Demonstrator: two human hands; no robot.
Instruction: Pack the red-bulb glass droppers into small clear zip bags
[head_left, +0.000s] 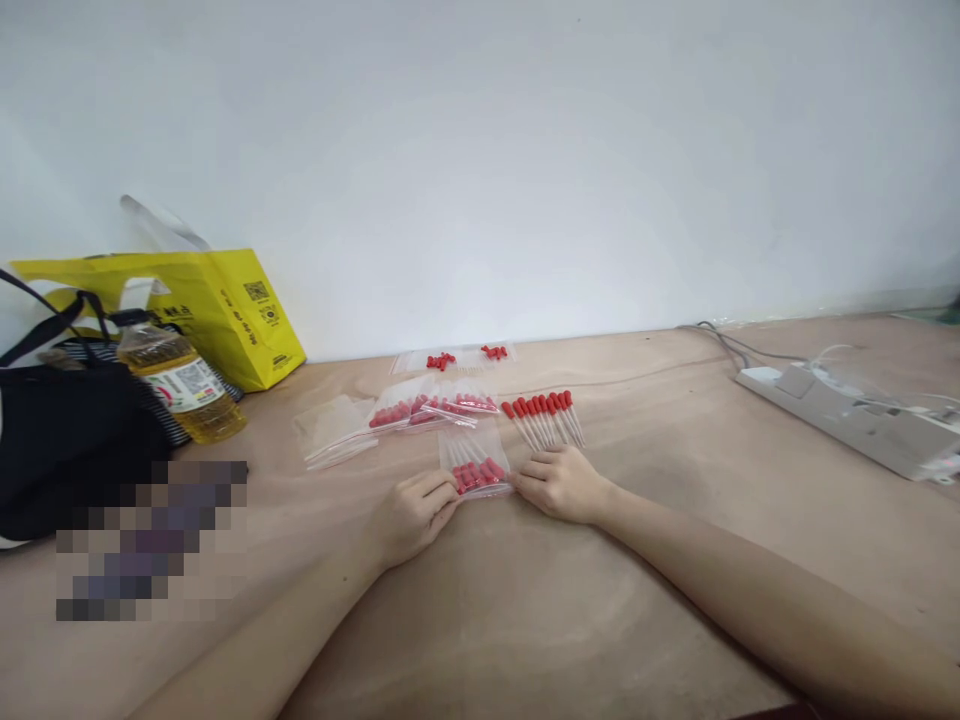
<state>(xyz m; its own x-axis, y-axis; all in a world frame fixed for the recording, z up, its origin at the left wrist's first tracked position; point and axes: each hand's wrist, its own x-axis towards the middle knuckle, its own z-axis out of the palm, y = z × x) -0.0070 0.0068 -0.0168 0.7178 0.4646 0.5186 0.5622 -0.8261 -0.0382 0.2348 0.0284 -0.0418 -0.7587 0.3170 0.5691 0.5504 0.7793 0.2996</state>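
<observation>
A clear zip bag (480, 455) lies flat on the table with several red-topped droppers inside, their red ends toward its near opening. My left hand (421, 512) grips the bag's near left corner, fingers closed. At the near right corner, my right hand (559, 485) pinches the edge. Just beyond my right hand, a row of loose red-topped droppers (544, 405) lies fanned side by side. Filled bags with red-topped droppers (435, 405) overlap behind the held bag. Flat clear bags (334, 428) rest to their left.
Further bags with red tops (441, 361) lie near the wall. At left are a yellow bag (259, 320), an oil bottle (184, 385), a black bag (75, 440) and a pixelated item (161, 540). A white power strip (840, 420) with cables sits at right.
</observation>
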